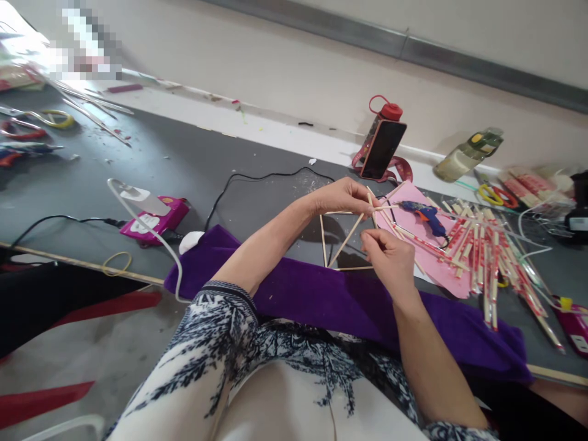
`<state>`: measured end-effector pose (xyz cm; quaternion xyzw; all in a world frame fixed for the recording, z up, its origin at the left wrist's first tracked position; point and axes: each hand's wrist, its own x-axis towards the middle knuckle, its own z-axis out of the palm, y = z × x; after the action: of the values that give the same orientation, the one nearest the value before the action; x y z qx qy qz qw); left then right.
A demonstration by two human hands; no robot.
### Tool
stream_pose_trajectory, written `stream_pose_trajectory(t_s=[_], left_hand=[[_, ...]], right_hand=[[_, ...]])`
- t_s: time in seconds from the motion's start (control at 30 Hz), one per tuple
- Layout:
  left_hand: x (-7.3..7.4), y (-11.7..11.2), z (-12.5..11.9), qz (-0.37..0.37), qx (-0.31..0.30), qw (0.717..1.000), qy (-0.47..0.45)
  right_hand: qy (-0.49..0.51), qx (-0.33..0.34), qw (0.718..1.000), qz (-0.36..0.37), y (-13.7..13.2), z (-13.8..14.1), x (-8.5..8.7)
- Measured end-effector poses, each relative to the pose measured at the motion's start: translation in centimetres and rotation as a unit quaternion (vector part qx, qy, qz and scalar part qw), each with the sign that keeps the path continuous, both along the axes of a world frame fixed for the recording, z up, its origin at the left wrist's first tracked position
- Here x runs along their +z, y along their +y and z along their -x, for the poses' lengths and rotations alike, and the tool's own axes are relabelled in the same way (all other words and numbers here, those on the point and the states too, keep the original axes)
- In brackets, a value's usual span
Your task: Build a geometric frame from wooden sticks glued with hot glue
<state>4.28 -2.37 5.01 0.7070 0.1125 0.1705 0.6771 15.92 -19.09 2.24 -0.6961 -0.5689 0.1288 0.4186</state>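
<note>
My left hand pinches a corner of a frame made of thin wooden sticks, likely chopsticks, where several of them meet. Just below and to the right, my right hand is curled with thumb and fingertips together; what it holds, if anything, is too small to make out. The frame stands on the grey table beyond a purple cloth. To the right of both hands, a blue glue gun with an orange trigger lies on pink paper, its nozzle pointing toward the frame.
Many chopsticks in red-and-white wrappers spread across the right side. A phone leans on a red-capped bottle, near a clear bottle. At left are a magenta power strip, a black cable and scissors.
</note>
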Motion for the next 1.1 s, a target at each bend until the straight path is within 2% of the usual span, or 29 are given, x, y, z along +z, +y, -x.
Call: stream_pose_trajectory(t_s=[0.17,0.33,0.6,0.83,1.1], left_hand=[[0.3,-0.2,0.1,-0.001,0.002,1.000,-0.003],[0.6,-0.3,0.1,-0.005,0.010,1.000,-0.001],[0.1,0.0,0.1,-0.023,-0.001,0.999,-0.028],[0.5,-0.2,0.1,-0.022,0.012,1.000,-0.011],[0.8,-0.3,0.2,-0.039,0.012,0.999,0.002]], right_hand=[[0.034,-0.048,0.998,-0.025,0.0,-1.6,0.4],[0.032,-0.062,0.997,-0.041,0.3,-2.8,0.4],[0.019,-0.058,0.995,-0.081,0.7,-3.4,0.4],[-0.030,-0.042,0.992,-0.112,1.1,-4.0,0.5],[0.016,-0.014,0.994,-0.108,2.0,-3.4,0.9]])
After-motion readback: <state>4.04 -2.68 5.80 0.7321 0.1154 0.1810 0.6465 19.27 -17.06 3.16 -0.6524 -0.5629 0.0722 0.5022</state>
